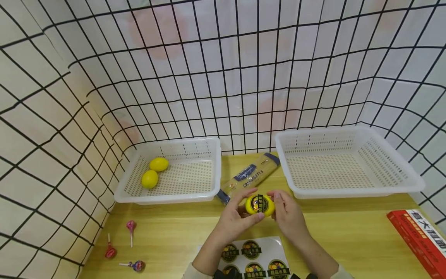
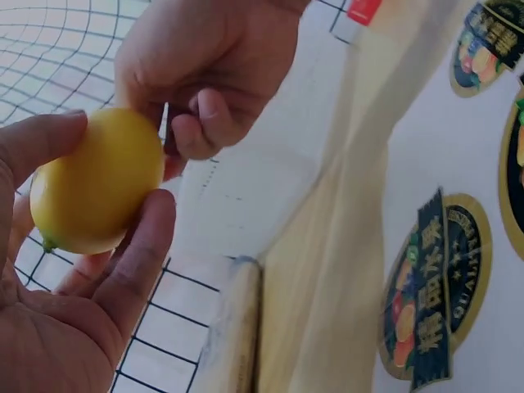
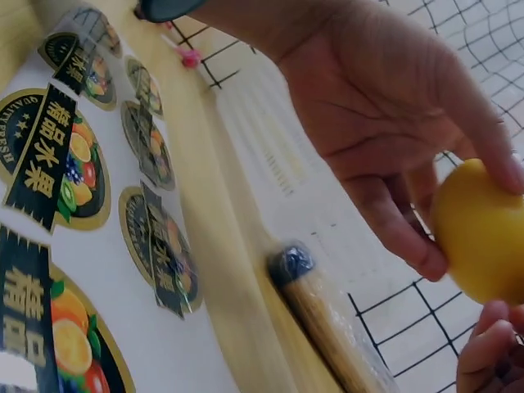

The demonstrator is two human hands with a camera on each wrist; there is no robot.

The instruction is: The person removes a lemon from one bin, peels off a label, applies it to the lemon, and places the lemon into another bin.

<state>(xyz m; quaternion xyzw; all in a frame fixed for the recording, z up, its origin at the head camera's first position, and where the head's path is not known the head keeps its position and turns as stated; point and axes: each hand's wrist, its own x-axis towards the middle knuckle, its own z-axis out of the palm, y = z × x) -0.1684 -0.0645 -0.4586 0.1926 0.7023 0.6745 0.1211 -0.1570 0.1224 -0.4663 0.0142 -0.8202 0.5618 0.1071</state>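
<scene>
A yellow lemon (image 1: 249, 207) with a round black-and-gold fruit sticker (image 1: 259, 204) on its upper side is held above the table. My left hand (image 1: 231, 219) grips the lemon between thumb and fingers from the left. The fingers of my right hand (image 1: 290, 217) are curled at the lemon's right end, with the thumb along its edge. In the left wrist view, the lemon's plain side shows, and part of the right hand is hidden behind it. Below the hands lies a white sheet of stickers (image 1: 270, 246).
At the back left, a white basket (image 1: 174, 198) contains two lemons (image 1: 150, 179). Another white basket (image 1: 352, 192) stands at the back right. Between them lies a spaghetti pack (image 1: 256, 172). Lollipops (image 1: 131, 225) are at left, a red box (image 1: 414, 240) at right. Wire mesh encloses the table.
</scene>
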